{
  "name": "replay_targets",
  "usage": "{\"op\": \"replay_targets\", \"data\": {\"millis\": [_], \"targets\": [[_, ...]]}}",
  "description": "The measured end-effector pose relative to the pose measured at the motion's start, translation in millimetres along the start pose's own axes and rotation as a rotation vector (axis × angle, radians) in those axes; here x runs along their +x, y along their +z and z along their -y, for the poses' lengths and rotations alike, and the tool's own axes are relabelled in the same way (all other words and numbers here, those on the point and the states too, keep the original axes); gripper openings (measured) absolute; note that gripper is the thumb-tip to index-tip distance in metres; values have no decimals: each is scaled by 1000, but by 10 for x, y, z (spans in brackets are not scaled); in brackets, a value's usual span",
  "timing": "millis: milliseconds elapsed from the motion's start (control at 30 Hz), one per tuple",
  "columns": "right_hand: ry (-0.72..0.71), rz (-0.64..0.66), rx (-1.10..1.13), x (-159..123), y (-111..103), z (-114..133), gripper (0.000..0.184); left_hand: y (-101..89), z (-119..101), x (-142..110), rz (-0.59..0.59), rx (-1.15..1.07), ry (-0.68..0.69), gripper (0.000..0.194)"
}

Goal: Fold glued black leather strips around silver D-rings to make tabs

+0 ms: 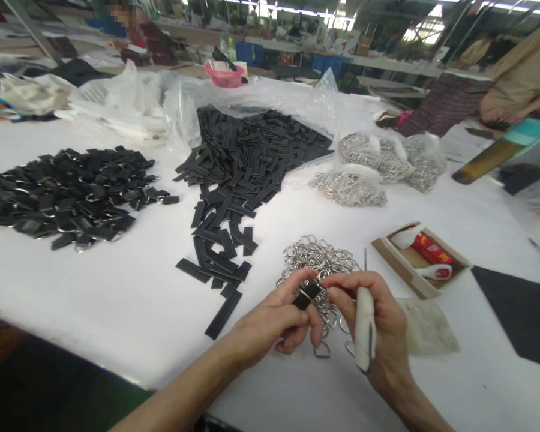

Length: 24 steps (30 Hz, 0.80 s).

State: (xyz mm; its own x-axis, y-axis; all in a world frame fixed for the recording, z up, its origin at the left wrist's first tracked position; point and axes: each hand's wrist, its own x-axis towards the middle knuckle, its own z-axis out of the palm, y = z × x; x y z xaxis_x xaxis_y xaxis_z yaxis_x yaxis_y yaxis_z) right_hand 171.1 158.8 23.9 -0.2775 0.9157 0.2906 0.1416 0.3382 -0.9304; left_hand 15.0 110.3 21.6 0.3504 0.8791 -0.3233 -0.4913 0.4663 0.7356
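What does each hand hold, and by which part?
The left hand pinches a small black strip, apparently by its edges; the right hand holds a tool by its pale handle.

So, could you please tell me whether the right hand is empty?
No, the right hand is holding a pale-handled tool.

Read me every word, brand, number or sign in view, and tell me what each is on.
No text can be read.
Red packet in the cardboard box: yellowish markings, too small and blurred to read.
White item with a red patch, same box: any lettering too blurred to read.
Black strip in the left hand: no lettering visible.
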Motion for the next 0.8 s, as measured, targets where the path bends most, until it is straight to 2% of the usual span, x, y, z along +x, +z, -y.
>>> {"op": "replay_targets", "data": {"millis": [167, 333, 533, 700, 800], "targets": [[83, 50, -9, -18, 27, -7, 9, 3, -3, 3, -5, 74, -35, 71], [188, 89, 62, 26, 50, 60, 11, 15, 14, 33, -15, 136, -28, 48], [253, 160, 85, 104, -36, 95, 11, 73, -64, 4, -70, 398, 30, 19], [321, 333, 30, 113, -108, 49, 8, 49, -113, 20, -88, 412, -85, 32], [278, 351, -50, 98, -97, 21, 7, 5, -75, 46, -98, 339, -173, 31]]}}
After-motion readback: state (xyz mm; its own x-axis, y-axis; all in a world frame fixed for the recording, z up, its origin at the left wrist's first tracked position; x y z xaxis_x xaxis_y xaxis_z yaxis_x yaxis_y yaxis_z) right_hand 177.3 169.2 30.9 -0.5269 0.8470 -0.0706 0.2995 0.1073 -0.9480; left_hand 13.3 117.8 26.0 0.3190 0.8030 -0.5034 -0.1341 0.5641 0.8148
